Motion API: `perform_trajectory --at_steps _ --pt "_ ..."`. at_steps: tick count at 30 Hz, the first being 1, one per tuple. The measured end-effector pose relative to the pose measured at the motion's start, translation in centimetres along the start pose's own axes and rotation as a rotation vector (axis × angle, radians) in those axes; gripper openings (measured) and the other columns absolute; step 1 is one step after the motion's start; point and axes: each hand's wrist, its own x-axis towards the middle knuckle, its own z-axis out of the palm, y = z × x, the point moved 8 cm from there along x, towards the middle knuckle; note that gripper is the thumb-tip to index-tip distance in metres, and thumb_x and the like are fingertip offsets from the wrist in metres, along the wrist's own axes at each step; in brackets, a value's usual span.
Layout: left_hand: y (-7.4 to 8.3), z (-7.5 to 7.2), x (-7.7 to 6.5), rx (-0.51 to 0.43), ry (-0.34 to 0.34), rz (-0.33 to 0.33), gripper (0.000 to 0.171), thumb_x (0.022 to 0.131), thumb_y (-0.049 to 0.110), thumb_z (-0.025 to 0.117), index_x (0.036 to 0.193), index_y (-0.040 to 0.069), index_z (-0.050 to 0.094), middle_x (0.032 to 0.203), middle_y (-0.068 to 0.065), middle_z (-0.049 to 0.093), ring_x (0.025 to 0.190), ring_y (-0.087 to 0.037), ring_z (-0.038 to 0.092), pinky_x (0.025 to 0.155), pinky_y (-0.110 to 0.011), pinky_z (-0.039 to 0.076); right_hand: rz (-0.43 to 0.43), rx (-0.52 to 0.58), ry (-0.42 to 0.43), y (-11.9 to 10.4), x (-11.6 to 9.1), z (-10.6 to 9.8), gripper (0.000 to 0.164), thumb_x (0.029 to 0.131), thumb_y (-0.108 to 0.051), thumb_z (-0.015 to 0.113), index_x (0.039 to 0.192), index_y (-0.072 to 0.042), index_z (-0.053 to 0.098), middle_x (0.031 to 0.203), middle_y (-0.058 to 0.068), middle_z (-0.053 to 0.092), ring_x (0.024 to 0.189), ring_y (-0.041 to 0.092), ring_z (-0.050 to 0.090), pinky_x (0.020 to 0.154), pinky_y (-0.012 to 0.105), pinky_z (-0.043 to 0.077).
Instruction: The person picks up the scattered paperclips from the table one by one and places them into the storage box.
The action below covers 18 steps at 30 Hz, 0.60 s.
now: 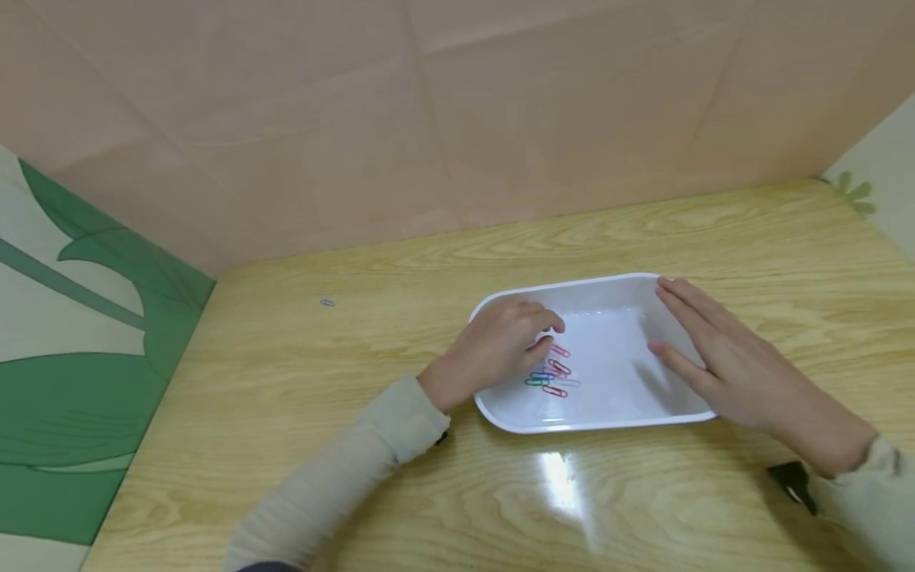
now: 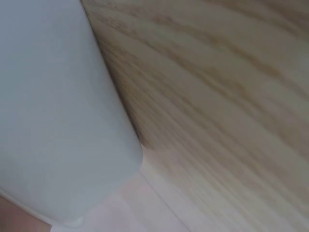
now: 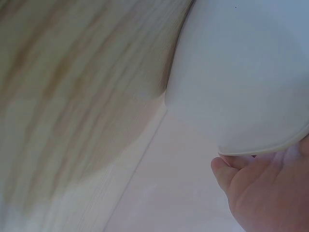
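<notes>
A white rectangular tray (image 1: 622, 381) lies on the table, with several coloured paper clips (image 1: 554, 391) grouped near its left end. Over that end reaches my left hand (image 1: 500, 342), its fingers bent and the thumb apart from the index finger, above the clips; nothing shows between them. My right hand (image 1: 739, 369) rests at the tray's right rim, fingers extended and thumb over the inside. In the right wrist view that hand (image 3: 270, 193) lies along the rim beside the outer wall (image 3: 241, 82). The left wrist view is mostly filled by the tray's outer wall (image 2: 63, 106).
A single small bluish paper clip (image 1: 327, 303) lies on the wood-grain table (image 1: 286, 381), left of the tray. A pinkish covering (image 1: 429, 119) stands behind the table, and a green leaf-patterned panel (image 1: 64, 405) borders it on the left.
</notes>
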Motion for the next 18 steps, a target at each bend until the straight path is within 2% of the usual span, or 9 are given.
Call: perform_trajectory --at_steps 5,12,15,18 --pt "0.1 -0.5 0.0 -0.028 0.058 0.019 0.02 0.094 0.013 0.061 0.109 0.016 0.074 0.103 0.005 0.074 0.102 -0.012 0.066 0.097 -0.027 0.05 -0.001 0.0 0.003 0.1 -0.2 0.0 0.07 0.101 -0.027 0.055 0.155 0.003 0.021 0.161 0.023 0.024 0.154 0.034 0.013 0.127 0.035 0.002" --pt "-0.3 -1.5 -0.6 -0.063 0.105 0.011 0.019 0.095 0.012 0.062 0.11 0.015 0.074 0.105 0.004 0.074 0.094 -0.013 0.063 0.082 -0.026 0.05 0.002 0.005 0.0 0.2 -0.1 0.0 0.071 0.101 -0.028 0.056 0.156 0.002 0.021 0.162 0.023 0.024 0.153 0.035 0.014 0.127 0.035 0.002" --pt "-0.7 -2.0 -1.1 -0.062 0.137 0.021 0.018 0.094 0.011 0.064 0.109 0.013 0.074 0.105 0.003 0.074 0.094 -0.014 0.063 0.083 -0.026 0.051 0.003 0.004 0.0 0.2 -0.2 0.0 0.071 0.101 -0.028 0.056 0.155 0.002 0.021 0.162 0.023 0.023 0.154 0.035 0.014 0.127 0.035 0.002" --pt "-1.2 -2.6 -1.6 -0.059 0.156 0.031 0.019 0.094 0.011 0.065 0.111 0.012 0.073 0.108 0.002 0.074 0.1 -0.016 0.064 0.091 -0.027 0.052 0.006 0.002 0.001 0.3 -0.3 -0.1 0.071 0.101 -0.028 0.055 0.155 0.002 0.021 0.162 0.023 0.023 0.154 0.034 0.013 0.127 0.035 0.002"
